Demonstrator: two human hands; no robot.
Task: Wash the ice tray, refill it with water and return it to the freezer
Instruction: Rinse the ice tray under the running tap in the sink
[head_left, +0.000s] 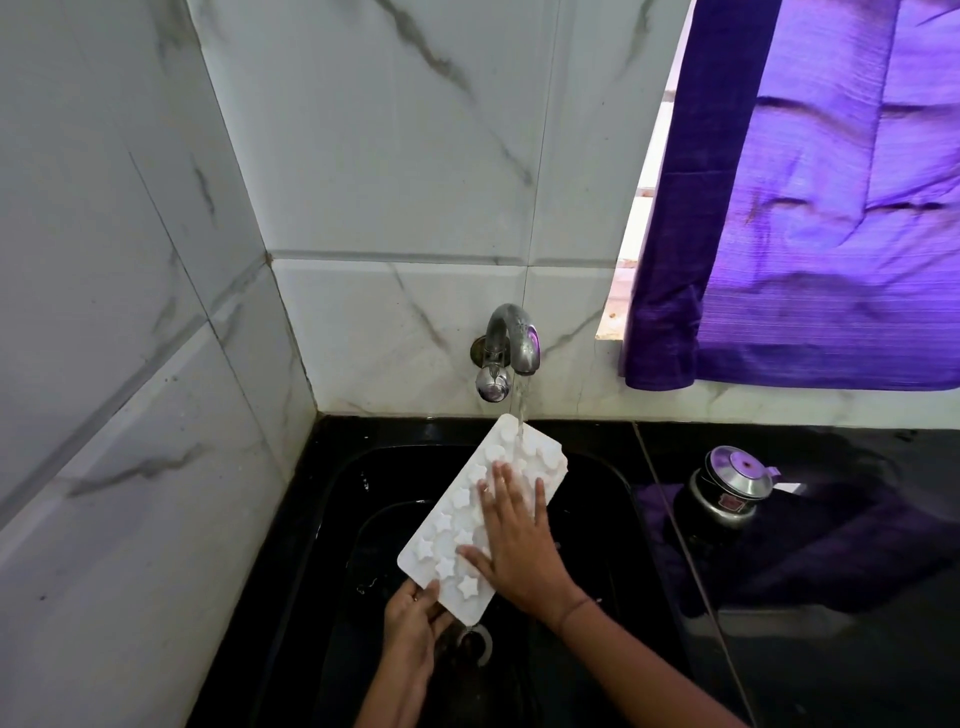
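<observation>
Below the tap (511, 338), the ice tray (449, 525) slopes with one end in the stream, left grip (413, 618) pinching the opposite corner, right grip (514, 540) lying flat on it with straight fingers: best rub every mould, tilting so water drains.

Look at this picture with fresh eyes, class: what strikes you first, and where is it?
The white ice tray with star-shaped moulds stands out against the black sink, tilted under the running steel tap at centre. The left hand grips its near end while the right hand lies flat across it. The purple curtain fills the upper right.
</observation>
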